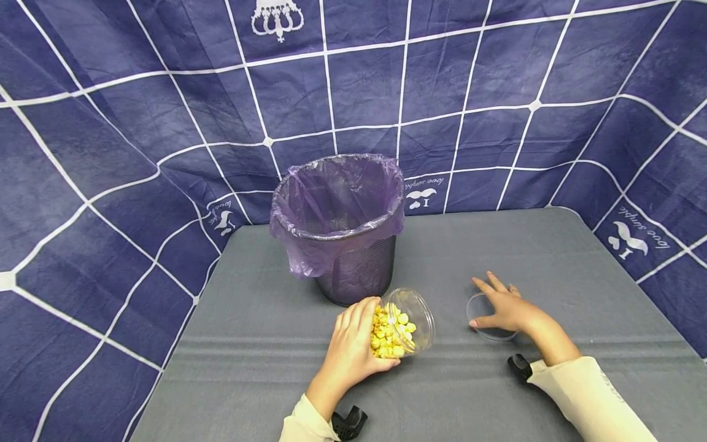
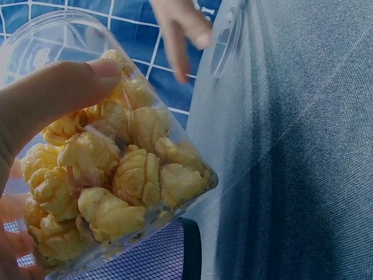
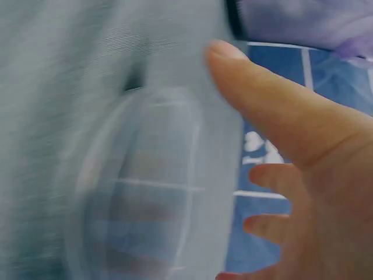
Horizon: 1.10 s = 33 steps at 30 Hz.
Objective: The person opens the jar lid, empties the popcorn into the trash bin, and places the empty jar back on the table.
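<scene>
My left hand grips a clear plastic jar in front of the bin, with its mouth tilted toward the right. Yellow popcorn lies inside it, and in the left wrist view the thumb presses across the jar's clear wall above the popcorn. On the right, a clear round lid lies flat on the grey table. My right hand is over that lid with its fingers spread. In the right wrist view the lid is blurred, and a gap shows between it and the thumb.
A black mesh bin lined with a purple plastic bag stands behind the jar. The grey cloth-covered table meets a blue curtain with white lines at the back and sides.
</scene>
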{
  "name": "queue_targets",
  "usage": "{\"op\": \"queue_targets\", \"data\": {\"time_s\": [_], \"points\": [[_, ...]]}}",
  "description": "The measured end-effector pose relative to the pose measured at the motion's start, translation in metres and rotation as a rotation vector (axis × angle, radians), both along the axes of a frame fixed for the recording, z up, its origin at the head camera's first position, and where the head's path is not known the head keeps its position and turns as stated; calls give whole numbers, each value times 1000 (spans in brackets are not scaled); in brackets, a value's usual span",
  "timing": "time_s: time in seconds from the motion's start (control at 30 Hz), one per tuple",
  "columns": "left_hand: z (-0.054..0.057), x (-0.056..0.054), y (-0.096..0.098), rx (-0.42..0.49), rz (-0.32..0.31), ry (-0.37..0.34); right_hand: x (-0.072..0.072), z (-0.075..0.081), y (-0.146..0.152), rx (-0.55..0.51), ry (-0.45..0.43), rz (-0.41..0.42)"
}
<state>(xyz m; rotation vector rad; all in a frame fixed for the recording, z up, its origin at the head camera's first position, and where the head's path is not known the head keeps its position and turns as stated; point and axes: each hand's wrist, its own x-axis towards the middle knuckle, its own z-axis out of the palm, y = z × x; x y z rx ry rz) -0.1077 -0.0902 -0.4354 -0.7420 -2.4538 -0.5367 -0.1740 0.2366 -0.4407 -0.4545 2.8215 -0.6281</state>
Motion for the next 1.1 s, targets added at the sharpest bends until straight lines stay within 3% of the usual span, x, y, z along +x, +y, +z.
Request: {"op": "queue_targets", "data": {"time_s": [0.17, 0.33, 0.5, 0.77, 1.1], "points": [[1, 0, 1, -5, 1, -14, -15, 32, -10, -108, 152, 47], [3, 0, 1, -5, 0, -15, -27, 67, -31, -212, 261, -9], [3, 1, 2, -3, -7, -16, -36, 94, -52, -403, 311, -48], [3, 1, 5, 2, -14, -18, -53, 135, -82, -626, 188, -26], [-1, -1, 6, 8, -11, -23, -78, 161, -114, -686, 96, -56]]}}
